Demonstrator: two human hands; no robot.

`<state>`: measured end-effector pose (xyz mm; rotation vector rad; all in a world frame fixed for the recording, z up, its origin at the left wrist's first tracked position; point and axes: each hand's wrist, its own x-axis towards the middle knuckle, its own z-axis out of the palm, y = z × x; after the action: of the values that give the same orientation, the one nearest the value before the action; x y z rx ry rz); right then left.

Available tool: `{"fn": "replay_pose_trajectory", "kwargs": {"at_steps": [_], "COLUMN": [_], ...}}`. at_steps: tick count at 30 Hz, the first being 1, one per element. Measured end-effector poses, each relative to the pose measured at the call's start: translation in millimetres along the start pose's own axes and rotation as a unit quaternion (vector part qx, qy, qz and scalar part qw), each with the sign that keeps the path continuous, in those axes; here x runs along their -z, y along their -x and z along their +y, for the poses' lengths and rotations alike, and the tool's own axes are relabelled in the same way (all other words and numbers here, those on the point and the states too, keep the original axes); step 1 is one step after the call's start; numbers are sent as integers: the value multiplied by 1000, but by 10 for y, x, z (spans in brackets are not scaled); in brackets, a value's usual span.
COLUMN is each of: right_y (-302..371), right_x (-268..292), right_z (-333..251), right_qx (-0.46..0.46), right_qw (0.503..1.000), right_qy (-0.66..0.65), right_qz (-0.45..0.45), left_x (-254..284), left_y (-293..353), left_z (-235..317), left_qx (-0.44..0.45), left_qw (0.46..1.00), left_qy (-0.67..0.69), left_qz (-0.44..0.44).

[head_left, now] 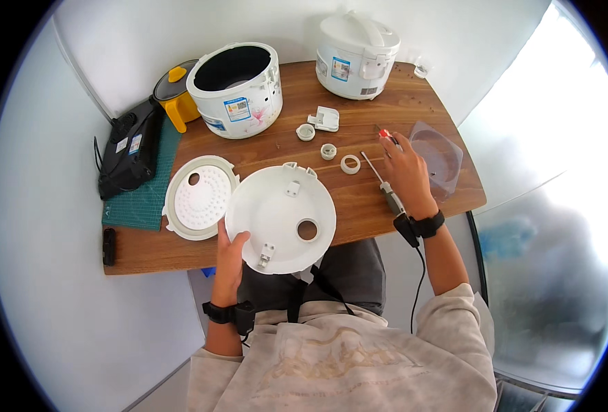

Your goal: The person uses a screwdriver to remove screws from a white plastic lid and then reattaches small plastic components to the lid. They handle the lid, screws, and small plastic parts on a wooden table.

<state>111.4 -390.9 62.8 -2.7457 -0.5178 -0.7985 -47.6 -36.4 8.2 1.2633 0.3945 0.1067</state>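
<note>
My left hand (231, 255) grips the left edge of a round white rice cooker lid shell (276, 213), thumb on its face. The shell has a round hole and small fittings, and it is held at the table's front edge. My right hand (408, 172) is closed on a small red-handled tool (385, 134) with a thin tip; its exact kind is unclear. Below that hand, a screwdriver with a grey handle (392, 199) lies on the table. Beside the shell rests a white inner lid (204, 196) with dimples and a hole.
Small white parts, including a ring (350, 164), a cap (306, 132) and a bracket (327, 119), lie mid-table. A clear plastic tray (448, 147) sits at right. Behind stand an open rice cooker body (252, 106), a lidded rice cooker (355, 69) and a yellow pot (180, 110). A black case (135, 154) rests on a green mat (135, 209).
</note>
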Motion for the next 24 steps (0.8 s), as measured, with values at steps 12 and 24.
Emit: {"fn": "replay_pose_trajectory", "kwargs": {"at_steps": [12, 24], "right_y": [-11, -151], "right_x": [-306, -235], "right_z": [99, -22], "right_qx": [37, 36], "right_qw": [985, 991], "right_qy": [148, 30], "right_qz": [-82, -128], "left_x": [-51, -61], "left_y": [-17, -4], "left_z": [-77, -37], "left_qx": [20, 27], "left_qw": [998, 997], "left_qy": [56, 60], "left_qz": [-14, -33]}}
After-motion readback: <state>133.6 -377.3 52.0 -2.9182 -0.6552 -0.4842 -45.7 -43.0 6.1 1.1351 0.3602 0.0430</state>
